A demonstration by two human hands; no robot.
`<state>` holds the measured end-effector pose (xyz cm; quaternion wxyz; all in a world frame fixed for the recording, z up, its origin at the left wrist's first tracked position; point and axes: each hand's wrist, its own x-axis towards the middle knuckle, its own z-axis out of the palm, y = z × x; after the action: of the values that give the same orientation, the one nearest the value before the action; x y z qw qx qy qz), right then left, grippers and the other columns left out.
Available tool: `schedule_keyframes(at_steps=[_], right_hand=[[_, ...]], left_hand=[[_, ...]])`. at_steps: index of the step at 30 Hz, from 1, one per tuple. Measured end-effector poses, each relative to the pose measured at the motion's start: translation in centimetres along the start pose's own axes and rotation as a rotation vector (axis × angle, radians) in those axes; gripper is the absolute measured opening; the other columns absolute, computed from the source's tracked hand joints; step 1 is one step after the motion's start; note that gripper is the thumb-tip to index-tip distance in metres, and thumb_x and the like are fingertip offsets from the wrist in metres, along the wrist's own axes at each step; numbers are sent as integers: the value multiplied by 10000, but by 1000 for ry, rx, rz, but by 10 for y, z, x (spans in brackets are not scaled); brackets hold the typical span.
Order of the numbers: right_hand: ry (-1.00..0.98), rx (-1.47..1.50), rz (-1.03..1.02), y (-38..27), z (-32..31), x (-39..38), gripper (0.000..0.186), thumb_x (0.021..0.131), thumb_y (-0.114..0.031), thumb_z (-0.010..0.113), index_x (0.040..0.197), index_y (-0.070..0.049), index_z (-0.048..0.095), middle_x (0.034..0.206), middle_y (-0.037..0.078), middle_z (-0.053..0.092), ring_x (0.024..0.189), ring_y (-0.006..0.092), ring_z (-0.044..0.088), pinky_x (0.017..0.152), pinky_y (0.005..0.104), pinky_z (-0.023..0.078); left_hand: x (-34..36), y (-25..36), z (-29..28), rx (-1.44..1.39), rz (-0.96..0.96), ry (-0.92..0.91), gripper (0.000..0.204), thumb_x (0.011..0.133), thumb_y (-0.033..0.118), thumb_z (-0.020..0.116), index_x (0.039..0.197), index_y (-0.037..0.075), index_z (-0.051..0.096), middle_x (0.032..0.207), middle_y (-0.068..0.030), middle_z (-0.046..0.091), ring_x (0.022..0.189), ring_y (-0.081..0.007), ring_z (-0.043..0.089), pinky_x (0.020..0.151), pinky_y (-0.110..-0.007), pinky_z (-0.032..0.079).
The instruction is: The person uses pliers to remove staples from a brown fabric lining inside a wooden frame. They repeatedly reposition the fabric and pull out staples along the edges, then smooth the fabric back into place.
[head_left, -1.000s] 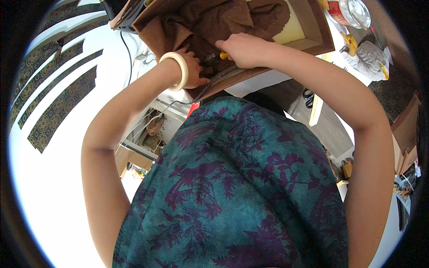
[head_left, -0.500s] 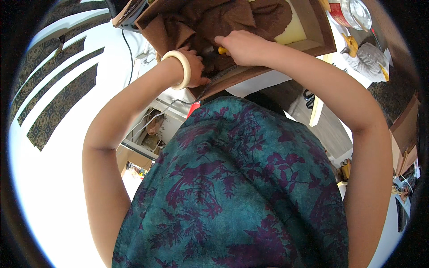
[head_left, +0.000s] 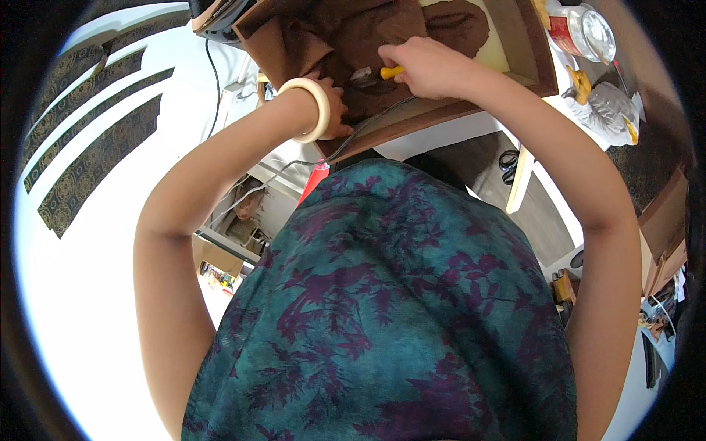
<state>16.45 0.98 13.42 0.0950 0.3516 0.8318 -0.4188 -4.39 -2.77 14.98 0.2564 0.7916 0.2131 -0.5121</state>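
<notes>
Watching from afar through the head view, I saw a brown box (head_left: 412,126) with rumpled brown cloth (head_left: 360,37) inside, a pale yellow sheet (head_left: 498,51) showing at its right end. The right hand (head_left: 426,65) was closed around the yellow handle of a tool (head_left: 390,73), whose pale far end lay over the cloth inside the box. The left hand (head_left: 332,110) rested with bent fingers at the box's near left corner, against the cloth; whether it pinched any, I could not tell. Beyond the box's right end, a clear jar (head_left: 592,35) bore a red label (head_left: 561,34), its print too small for me to make out. A glove (head_left: 609,106) lay near the jar. Compared with half a second earlier, the tool had moved rightward, widening the gap between the hands.
</notes>
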Motion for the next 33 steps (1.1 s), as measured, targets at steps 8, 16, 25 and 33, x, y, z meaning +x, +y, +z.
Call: schedule_keyframes(at_steps=[8, 16, 25, 33], right_hand=[[-87, -47, -50, 8, 7, -2, 306, 746, -29, 717, 1036, -18, 620, 923, 201, 697, 960, 405, 659, 819, 496, 529], [-38, -94, -78, 9, 11, 2, 375, 733, -27, 719, 1099, -49, 639, 938, 201, 704, 945, 395, 669, 805, 501, 532], [-166, -216, -106, 13, 0, 4, 418, 733, -29, 713, 1141, -79, 634, 900, 186, 702, 917, 383, 674, 783, 507, 531], [-140, -241, 8, 21, -8, -12, 407, 750, -52, 728, 1142, -104, 632, 912, 173, 700, 917, 384, 670, 771, 511, 528]], left_hand=[[7, 0, 8, 11, 6, -2, 562, 966, 510, 375, 1284, 117, 619, 1373, -128, 552, 1281, -326, 493, 1112, -517, 350], [86, -22, 122, 316, 68, 354, 501, 951, 480, 419, 1224, 132, 655, 1310, -134, 577, 1220, -329, 521, 1052, -506, 399], [112, -25, 134, 359, 61, 311, 470, 948, 463, 440, 1208, 164, 692, 1315, -129, 586, 1260, -336, 505, 1074, -504, 373], [109, -21, 123, 353, 64, 328, 454, 948, 414, 430, 1200, 141, 691, 1279, -121, 610, 1227, -335, 534, 1054, -494, 390]])
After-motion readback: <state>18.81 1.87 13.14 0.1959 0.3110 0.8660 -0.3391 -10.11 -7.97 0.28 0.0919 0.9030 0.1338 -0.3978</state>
